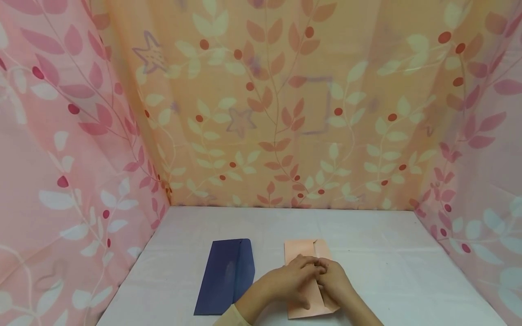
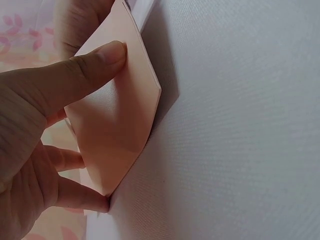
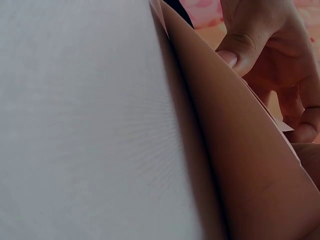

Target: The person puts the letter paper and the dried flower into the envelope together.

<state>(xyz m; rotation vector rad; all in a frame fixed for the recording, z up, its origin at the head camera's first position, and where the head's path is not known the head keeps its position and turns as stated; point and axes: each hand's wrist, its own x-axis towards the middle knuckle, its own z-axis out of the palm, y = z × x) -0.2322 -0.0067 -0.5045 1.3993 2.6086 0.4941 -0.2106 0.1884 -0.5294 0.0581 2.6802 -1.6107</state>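
Note:
A peach envelope lies lengthwise at the front of the table, its flap side partly raised on the right. My left hand reaches over it. In the left wrist view, the left thumb presses on the paper while other fingers reach behind and along its edge. At the flap side, my right hand grips with bent fingers, which meet the left fingertips; its thumb is hidden. The raised peach paper shows close up in the right wrist view, a dark gap beneath it.
A dark blue envelope lies left of the peach one, its flap facing right and partly behind the left forearm. White cloth covers the table. Leaf-patterned curtains close in the back and both sides.

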